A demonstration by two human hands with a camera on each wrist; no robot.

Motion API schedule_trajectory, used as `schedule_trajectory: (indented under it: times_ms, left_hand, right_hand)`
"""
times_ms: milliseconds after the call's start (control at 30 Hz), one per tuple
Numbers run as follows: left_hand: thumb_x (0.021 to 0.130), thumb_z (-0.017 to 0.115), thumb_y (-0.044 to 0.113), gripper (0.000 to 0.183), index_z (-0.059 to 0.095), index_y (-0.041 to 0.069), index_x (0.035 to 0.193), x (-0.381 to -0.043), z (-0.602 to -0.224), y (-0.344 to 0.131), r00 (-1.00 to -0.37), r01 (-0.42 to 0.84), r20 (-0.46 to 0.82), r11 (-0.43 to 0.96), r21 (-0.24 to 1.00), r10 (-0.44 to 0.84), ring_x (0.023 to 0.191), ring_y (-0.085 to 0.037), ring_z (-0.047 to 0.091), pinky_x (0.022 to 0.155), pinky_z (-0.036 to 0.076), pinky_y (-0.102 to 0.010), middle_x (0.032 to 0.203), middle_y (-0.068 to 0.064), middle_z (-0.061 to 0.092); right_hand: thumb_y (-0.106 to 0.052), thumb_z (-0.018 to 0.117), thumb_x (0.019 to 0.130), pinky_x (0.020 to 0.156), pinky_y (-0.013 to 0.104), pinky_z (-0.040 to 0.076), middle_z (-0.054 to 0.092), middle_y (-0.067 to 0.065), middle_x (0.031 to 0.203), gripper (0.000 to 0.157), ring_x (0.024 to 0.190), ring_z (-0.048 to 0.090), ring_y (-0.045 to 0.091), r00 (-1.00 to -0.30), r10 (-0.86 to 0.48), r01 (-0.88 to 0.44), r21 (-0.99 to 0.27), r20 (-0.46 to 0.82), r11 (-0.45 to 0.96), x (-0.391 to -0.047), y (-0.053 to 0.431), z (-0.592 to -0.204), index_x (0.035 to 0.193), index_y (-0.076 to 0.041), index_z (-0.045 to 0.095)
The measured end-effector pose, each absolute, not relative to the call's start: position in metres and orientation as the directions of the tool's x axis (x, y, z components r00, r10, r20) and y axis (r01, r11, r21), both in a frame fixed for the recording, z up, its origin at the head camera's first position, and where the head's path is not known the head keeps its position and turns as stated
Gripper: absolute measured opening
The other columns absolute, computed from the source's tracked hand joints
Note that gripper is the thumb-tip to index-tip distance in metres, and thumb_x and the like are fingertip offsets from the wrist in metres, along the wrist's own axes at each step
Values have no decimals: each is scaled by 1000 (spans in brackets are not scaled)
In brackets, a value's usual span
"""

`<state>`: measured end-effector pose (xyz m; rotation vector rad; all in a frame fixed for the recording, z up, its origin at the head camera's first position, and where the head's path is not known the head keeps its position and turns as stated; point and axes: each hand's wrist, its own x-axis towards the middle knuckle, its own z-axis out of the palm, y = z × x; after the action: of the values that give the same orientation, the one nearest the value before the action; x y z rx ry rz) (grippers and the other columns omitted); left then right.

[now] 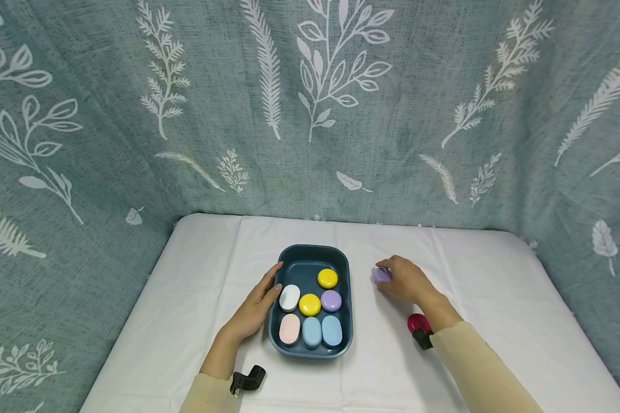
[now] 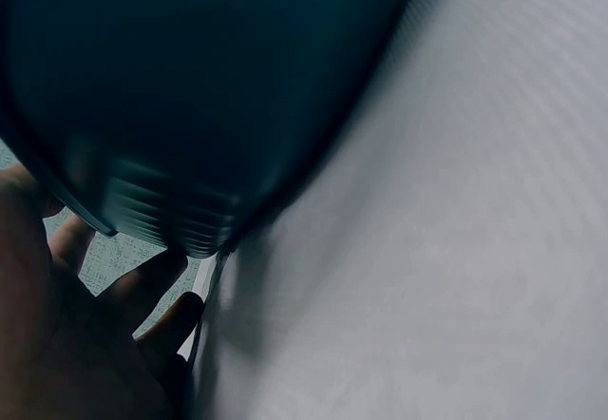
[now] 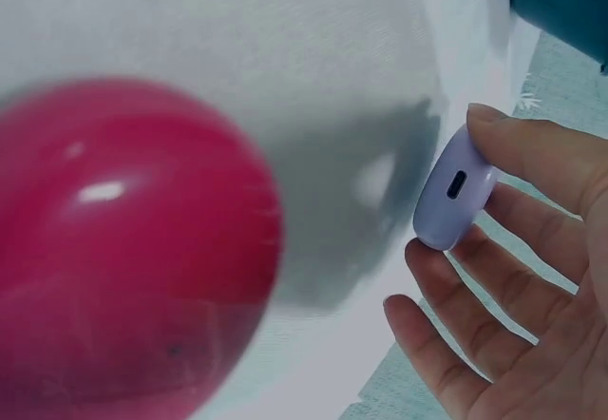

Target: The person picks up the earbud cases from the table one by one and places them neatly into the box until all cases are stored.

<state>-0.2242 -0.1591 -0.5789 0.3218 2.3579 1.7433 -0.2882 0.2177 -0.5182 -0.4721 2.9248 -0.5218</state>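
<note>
In the head view, my left hand (image 1: 254, 307) holds the left rim of a dark blue tray (image 1: 348, 269), its thumb lapping over the edge. Fingers (image 2: 161, 277) lie against the tray's outer wall in the left wrist view. My right hand (image 1: 405, 279) pinches a small purple earbud case (image 1: 381, 275) right of the tray. A dark port slot shows on that case (image 3: 446, 197) in the right wrist view. Inside the tray sit similar cases: a white one (image 1: 289, 298), a pink one (image 1: 289, 329), two yellow, two blue and another purple (image 1: 331, 300).
A glossy crimson case (image 1: 417, 323) lies on the white-covered table (image 1: 382, 367) below my right wrist, partly hidden by the black wrist camera (image 1: 422, 338). A leaf-patterned green curtain (image 1: 289, 172) hangs behind the table and along both sides.
</note>
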Motion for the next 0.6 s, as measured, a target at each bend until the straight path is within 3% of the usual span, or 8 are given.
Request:
schedule_trajectory:
  times_ms: [333, 600]
  left_hand:
    - [111, 41, 46, 55, 25, 42, 164, -224, -578, -158, -960, 72, -9, 275, 959, 280, 161, -26, 21, 129, 19, -54, 174, 2, 19]
    - [111, 40, 48, 55, 24, 44, 163, -225, -579, -159, -961, 57, -26, 288, 956, 277, 160, -23, 21, 130, 20, -52, 173, 7, 19]
  right_hand:
    - [-18, 80, 90, 99, 53, 54, 71, 19, 120, 47, 107, 67, 34, -927, -376, -344, -387, -7, 855, -282, 205, -501, 131, 1, 69]
    - [-21, 81, 90, 94, 51, 56, 70, 17, 122, 49, 103, 66, 32, -919, -393, -366, -416, 22, 832, -275, 194, -484, 133, -2, 68]
